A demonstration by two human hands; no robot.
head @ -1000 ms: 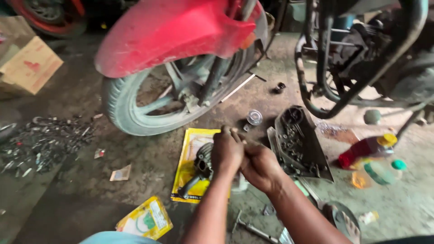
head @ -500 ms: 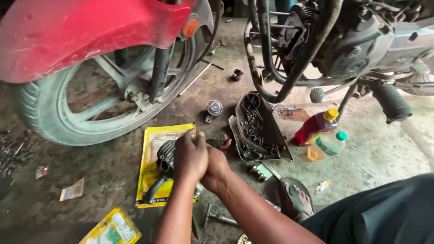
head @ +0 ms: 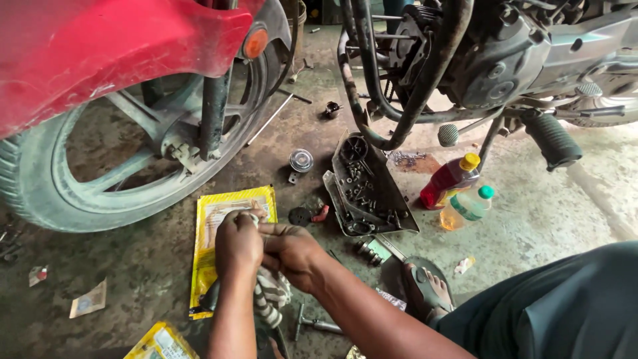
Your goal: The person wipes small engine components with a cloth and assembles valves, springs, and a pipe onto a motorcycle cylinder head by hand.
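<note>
Both hands unmoved (view shifted), left hand [head: 238, 242] and right hand [head: 292, 251] fingers grasping striped rag [head: 271, 298]

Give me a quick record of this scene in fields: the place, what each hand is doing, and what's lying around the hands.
Place: workshop floor between two motorcycles
Left hand: closed round a small part, its grip over the yellow packet
Right hand: fingers pinched against the left hand, on the same part
Under hands: striped rag
Right of hands: dark engine cover holding bolts
Bottles: red bottle and clear bottle, lying side by side
Left: red mudguard over the tyre
Near foot: sandal
</note>
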